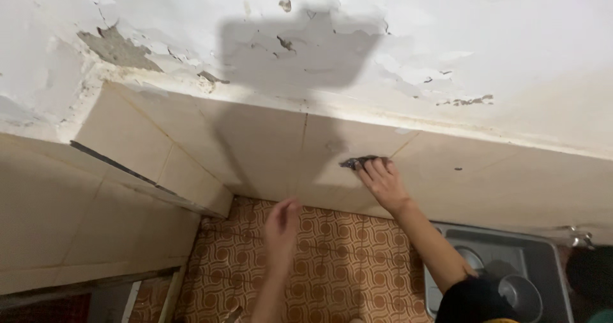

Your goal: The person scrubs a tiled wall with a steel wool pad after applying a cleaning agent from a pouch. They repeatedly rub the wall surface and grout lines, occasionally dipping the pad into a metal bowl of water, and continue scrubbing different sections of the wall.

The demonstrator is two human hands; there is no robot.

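The right hand (pixel 385 181) has its grip closed on a small dark scrubbing pad (pixel 357 162), fingertips pinching it flat against the beige wall tiles (pixel 255 144), so the pad sits pressed to the tile face just left of the fingers, near a vertical grout line. The right forearm runs down and to the right from there, ending in a dark sleeve (pixel 472 300) at the lower edge of the view. The left hand (pixel 281 224) hangs free in the air lower and to the left, well apart from the pad; its fingers are loosely curled and hold nothing, and it touches neither wall nor tabletop. Below both hands lies a tabletop (pixel 332 265) covered in an orange-brown pattern of rounded loops. At the right a grey metal sink (pixel 536 259) is set into it, with a round metal bowl (pixel 520 294) in the basin and a small metal tap (pixel 580 238) on the wall just above its far corner. Above the tiled band the white painted wall (pixel 511 42) is flaking, with a grey bare patch (pixel 118 48) at the upper left and a broad rectangular shadow (pixel 294 48) over the middle. At the left the tiles turn a corner into a side wall (pixel 76 221).
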